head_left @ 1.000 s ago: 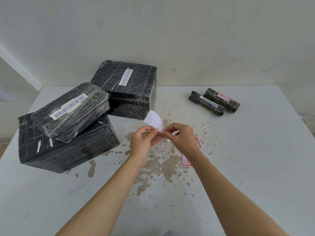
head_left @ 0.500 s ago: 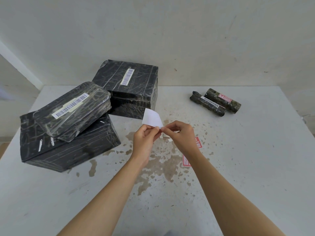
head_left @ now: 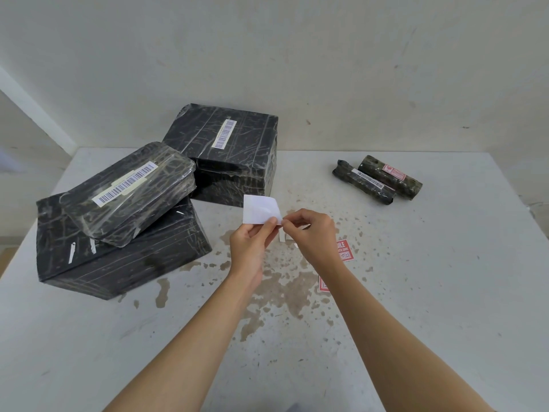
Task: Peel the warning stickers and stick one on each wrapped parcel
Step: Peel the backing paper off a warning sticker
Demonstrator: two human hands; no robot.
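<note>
Presently, the left hand (head_left: 252, 242) pinches a white sticker sheet (head_left: 260, 210) above the table (head_left: 445, 292); the right hand (head_left: 312, 233) pinches its right corner, fingertips together. A red sticker (head_left: 344, 249) lies beside the right wrist.

Stained table (head_left: 445, 307), 2 black boxes (head_left: 118, 263), 2 rolled parcels (head_left: 364, 185), red stickers (head_left: 344, 249)

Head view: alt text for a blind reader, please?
A left hand and right hand pinch a white sticker sheet above a stained table. Three black wrapped parcels sit left, two wrapped rolls far right; red warning stickers lie nearby.
</note>
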